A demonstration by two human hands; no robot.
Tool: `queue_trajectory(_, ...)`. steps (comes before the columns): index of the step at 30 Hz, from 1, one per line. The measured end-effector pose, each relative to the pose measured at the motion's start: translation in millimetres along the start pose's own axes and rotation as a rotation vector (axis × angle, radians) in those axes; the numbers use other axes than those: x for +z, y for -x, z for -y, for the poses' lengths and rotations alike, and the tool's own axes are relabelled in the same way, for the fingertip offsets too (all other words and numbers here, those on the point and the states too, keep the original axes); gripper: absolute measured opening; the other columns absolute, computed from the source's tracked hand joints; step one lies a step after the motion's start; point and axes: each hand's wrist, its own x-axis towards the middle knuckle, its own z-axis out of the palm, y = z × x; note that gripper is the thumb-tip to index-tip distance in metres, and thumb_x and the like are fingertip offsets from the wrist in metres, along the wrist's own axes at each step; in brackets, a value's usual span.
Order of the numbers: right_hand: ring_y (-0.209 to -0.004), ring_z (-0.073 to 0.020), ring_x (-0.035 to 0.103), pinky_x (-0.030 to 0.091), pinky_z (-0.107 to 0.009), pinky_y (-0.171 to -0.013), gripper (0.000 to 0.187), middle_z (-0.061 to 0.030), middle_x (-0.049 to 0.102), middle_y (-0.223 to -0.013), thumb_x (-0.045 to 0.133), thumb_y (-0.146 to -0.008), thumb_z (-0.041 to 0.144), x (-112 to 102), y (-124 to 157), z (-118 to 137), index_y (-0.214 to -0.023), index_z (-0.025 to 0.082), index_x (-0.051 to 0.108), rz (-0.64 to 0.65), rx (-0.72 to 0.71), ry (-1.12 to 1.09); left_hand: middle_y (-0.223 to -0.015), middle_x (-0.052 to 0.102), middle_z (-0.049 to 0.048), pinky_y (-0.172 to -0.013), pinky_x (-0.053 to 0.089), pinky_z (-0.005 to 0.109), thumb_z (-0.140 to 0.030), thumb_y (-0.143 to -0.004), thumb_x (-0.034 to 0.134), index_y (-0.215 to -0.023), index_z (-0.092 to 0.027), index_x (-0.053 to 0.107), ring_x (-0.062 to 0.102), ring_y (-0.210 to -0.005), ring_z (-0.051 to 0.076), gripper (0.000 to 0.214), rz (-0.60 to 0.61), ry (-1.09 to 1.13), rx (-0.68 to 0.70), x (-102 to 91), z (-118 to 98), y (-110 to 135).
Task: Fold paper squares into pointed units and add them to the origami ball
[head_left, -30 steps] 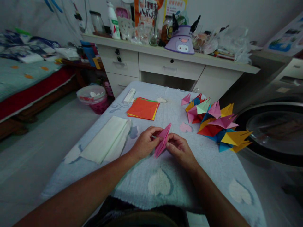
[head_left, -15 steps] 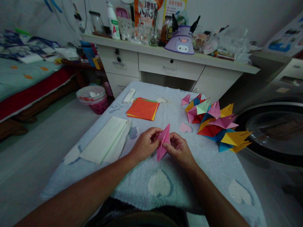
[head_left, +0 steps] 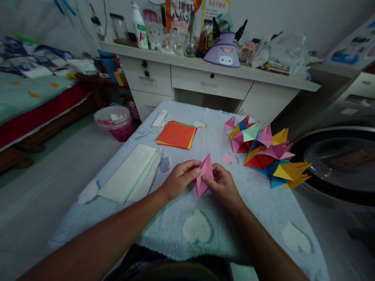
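A folded pink paper piece [head_left: 204, 174] with pointed ends stands between both hands over the light blue towel-covered table [head_left: 205, 230]. My left hand [head_left: 177, 180] pinches its left side with fingers closed. My right hand [head_left: 223, 185] grips its right side, thumb pressed on the fold. A stack of orange and yellow paper squares [head_left: 176, 134] lies beyond the hands. To the right is a heap of folded pointed paper units [head_left: 265, 153] in pink, yellow, red, blue and green.
Folded white cloth [head_left: 133, 172] lies at the left of the table. A white desk with drawers [head_left: 205, 80], crowded with bottles and jars, stands behind. A pink bin [head_left: 115, 122] sits on the floor, a bed [head_left: 32, 97] at left, a dark round appliance [head_left: 336, 164] at right.
The pink piece has turned from a narrow slanted shape to a broader kite-like face, and both hands have shifted slightly nearer around it.
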Motion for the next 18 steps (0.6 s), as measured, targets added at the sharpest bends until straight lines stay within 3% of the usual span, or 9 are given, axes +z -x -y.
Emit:
queue_trajectory(5,-0.067,-0.0138,0.054,0.044,-0.026,-0.063,0.029,0.0016,0.06,-0.075,0.075,-0.074,0.043,0.0,-0.8,0.1,-0.083,0.021,0.058,0.001,-0.02,0.005,-0.095,0.067,0.004,-0.076,0.049,0.027,-0.033,-0.078,0.074,-0.112,-0.017,0.062,0.062,-0.085,0.017,0.04,0.021,0.028,-0.043,1.5,6.9,0.5)
queue_trajectory(11,-0.073,-0.0157,0.055,0.047,-0.03,-0.071,0.019,0.0001,0.06,-0.079,0.07,-0.082,0.038,-3.5,1.3,0.4,-0.089,0.022,0.062,0.053,-0.052,0.037,-0.091,0.065,0.0032,-0.074,0.048,0.027,-0.028,-0.078,0.072,-0.109,-0.016,0.062,0.061,-0.081,0.015,0.035,0.003,-0.059,-0.03,1.0,7.2,-0.8)
queue_trajectory(18,-0.087,-0.0171,0.052,0.044,-0.029,-0.074,0.007,-0.0022,0.052,-0.093,0.065,-0.084,0.026,-3.8,3.6,6.6,-0.086,0.024,0.06,0.013,-0.237,0.172,-0.085,0.063,0.0017,-0.077,0.048,0.027,-0.014,-0.08,0.065,-0.086,-0.018,0.064,0.06,-0.082,0.015,0.008,-0.093,-0.36,0.252,-1.3,-5.8,4.5)
